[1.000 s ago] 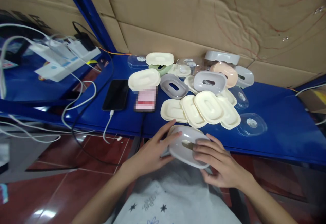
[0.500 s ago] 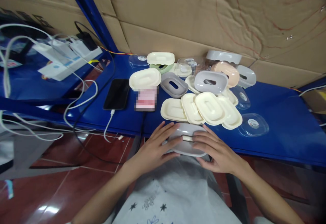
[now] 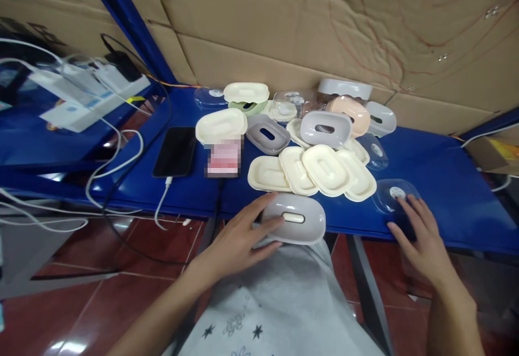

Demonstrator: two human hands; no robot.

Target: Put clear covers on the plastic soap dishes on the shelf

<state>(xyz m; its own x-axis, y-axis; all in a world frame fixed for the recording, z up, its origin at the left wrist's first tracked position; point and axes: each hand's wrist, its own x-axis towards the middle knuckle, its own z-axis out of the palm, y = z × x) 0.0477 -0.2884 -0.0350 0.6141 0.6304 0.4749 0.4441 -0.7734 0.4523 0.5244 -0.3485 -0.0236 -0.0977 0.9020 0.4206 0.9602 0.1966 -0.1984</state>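
Observation:
My left hand (image 3: 239, 234) grips the left end of a grey oval soap-box piece (image 3: 295, 219) with a slot in its top, held at the front edge of the blue shelf (image 3: 438, 178). My right hand (image 3: 417, 232) is off to the right, fingers spread, its fingertips touching a clear plastic lid (image 3: 395, 194) with a round sticker that lies flat on the shelf. Just behind the grey piece lie several cream oval trays (image 3: 324, 169), overlapping in a row.
Further back are grey (image 3: 324, 128), peach (image 3: 352, 113) and green (image 3: 247, 107) box parts and more clear lids. A black phone (image 3: 175, 152) on a white cable lies left of a pink card (image 3: 222, 160). Cardboard lines the back wall. Chargers and cables sit at far left.
My right hand let go of the grey piece and moved right onto the clear lid. The left hand keeps the grey piece, now level with its slot facing up.

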